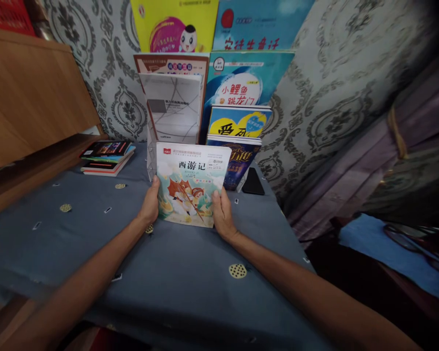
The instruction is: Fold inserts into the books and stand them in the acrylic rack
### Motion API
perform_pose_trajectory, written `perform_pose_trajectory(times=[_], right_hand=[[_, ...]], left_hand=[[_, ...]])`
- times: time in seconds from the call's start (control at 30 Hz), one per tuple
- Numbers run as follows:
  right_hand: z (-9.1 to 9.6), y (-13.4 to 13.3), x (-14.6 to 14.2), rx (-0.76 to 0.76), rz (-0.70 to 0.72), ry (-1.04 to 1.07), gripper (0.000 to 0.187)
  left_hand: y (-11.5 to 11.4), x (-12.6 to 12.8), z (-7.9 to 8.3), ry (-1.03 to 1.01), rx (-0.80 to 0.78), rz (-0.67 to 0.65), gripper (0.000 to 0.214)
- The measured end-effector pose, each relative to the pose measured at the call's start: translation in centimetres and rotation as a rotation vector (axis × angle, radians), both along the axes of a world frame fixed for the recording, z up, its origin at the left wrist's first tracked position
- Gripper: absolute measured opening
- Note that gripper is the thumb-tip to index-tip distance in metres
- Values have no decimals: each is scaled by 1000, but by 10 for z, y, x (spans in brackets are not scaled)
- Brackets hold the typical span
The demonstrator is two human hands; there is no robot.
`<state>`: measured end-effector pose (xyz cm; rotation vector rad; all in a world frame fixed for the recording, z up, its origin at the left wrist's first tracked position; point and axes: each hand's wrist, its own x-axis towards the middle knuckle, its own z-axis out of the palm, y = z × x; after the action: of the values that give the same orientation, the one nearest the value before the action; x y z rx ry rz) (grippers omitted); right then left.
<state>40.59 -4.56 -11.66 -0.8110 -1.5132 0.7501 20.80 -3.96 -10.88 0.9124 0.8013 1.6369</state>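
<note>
Both my hands hold a picture book (190, 181) with a pale cover, Chinese title and a cartoon figure. It stands upright at the lowest front slot of a clear tiered book stand (150, 146). My left hand (150, 202) grips its left edge, thumb on the cover. My right hand (222, 210) grips the lower right corner. Behind it, on higher tiers, stand a dark blue book (240, 161), a yellow and blue book (239, 121), a white book (172, 108), and larger children's books (241, 80).
A grey-blue cloth (175, 273) with small dot patterns covers the table. A stack of books (108, 156) lies at the left back. A dark phone (253, 183) lies right of the stand. A wooden panel (25, 92) rises at left; the table's right edge drops off to dark clutter.
</note>
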Motion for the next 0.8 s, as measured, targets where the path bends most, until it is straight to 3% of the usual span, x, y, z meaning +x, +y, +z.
perform_pose_trajectory(times=[0.43,0.8], right_hand=[[2,-1,0,-24,6,9,60],[0,3,0,-92,27,59,57]], left_hand=[[-3,4,6,-58,-43,-16,59],[2,2,1,-113,-155,32,52]])
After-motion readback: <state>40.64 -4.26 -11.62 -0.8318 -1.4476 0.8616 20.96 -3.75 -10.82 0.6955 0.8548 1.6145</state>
